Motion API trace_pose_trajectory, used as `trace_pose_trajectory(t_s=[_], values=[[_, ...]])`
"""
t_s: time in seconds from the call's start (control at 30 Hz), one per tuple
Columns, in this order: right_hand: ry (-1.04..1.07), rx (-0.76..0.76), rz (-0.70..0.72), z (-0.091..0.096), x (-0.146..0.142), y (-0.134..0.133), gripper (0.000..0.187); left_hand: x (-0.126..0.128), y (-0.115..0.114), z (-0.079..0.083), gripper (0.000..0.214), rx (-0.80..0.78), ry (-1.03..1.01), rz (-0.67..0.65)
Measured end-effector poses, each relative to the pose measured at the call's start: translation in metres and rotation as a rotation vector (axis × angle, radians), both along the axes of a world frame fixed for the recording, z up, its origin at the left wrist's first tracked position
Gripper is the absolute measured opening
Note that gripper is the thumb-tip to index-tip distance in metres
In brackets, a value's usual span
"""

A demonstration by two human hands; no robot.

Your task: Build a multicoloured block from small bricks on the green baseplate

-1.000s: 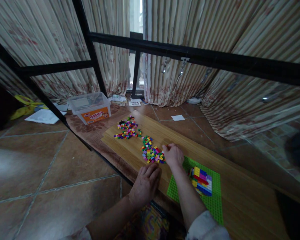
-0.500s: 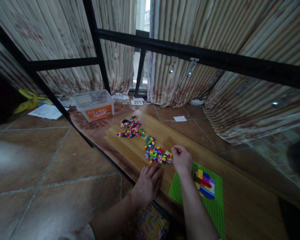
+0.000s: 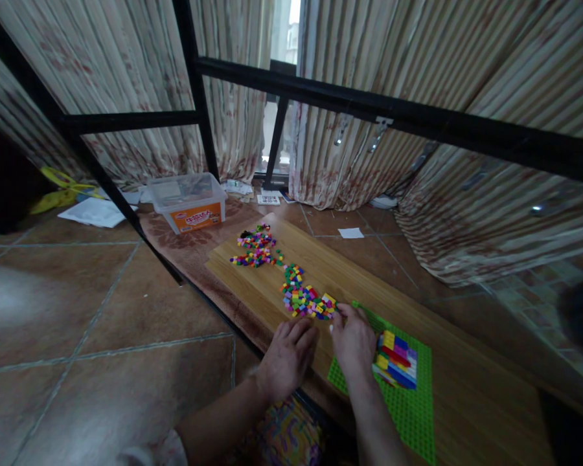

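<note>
My left hand (image 3: 289, 356) lies flat on the near edge of a wooden board (image 3: 466, 395), fingers stretched out and holding nothing. My right hand (image 3: 352, 340) rests over the left corner of a green baseplate (image 3: 411, 411), its fingers drawn together beside the near pile of small coloured bricks (image 3: 304, 299). Whatever they hold is hidden. A block of stacked bricks in yellow, red, blue and purple (image 3: 397, 360) stands on the baseplate just right of that hand. A second pile of loose bricks (image 3: 255, 249) lies at the board's far end.
A clear plastic tub with an orange label (image 3: 189, 202) sits on the mat beyond the board. A black metal frame (image 3: 369, 103) crosses above, and one slanted leg (image 3: 126, 207) runs down on the left. Curtains hang behind. Papers (image 3: 94, 212) and tiled floor lie to the left.
My right hand has pulled back from the near brick pile and come down onto the baseplate's left corner. My left hand has stayed flat on the board's edge.
</note>
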State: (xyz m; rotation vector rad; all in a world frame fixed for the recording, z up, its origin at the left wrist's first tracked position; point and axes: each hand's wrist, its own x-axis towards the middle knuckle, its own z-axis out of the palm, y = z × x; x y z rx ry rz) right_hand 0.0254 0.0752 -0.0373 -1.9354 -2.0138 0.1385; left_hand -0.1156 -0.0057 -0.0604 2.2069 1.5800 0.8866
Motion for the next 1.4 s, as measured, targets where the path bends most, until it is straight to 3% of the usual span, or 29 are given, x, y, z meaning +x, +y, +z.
trace_pose_trajectory(t_s=[0.3,0.63,0.77,1.07,1.3,1.4], values=[[-0.051,-0.135,0.076,0.0,-0.006,0.043,0.026,0.001,-0.001,0.002,0.033,-0.015,0.008,0.017],[0.004,-0.162,0.087,-0.008,-0.01,0.039,0.027,0.003,-0.003,0.003,0.035,0.008,-0.004,0.038],[0.033,-0.165,0.18,-0.003,-0.015,0.048,0.033,0.005,-0.002,-0.002,0.033,0.044,0.012,0.057],[0.062,-0.181,0.287,0.001,-0.023,0.062,0.02,0.011,-0.002,-0.006,0.039,0.062,0.062,0.083],[0.227,-0.133,0.285,0.005,-0.025,0.055,0.016,0.011,-0.005,0.003,0.042,0.008,0.095,0.094],[0.357,-0.091,0.264,0.011,-0.021,0.045,0.018,0.009,-0.004,0.002,0.04,0.004,0.01,0.092]])
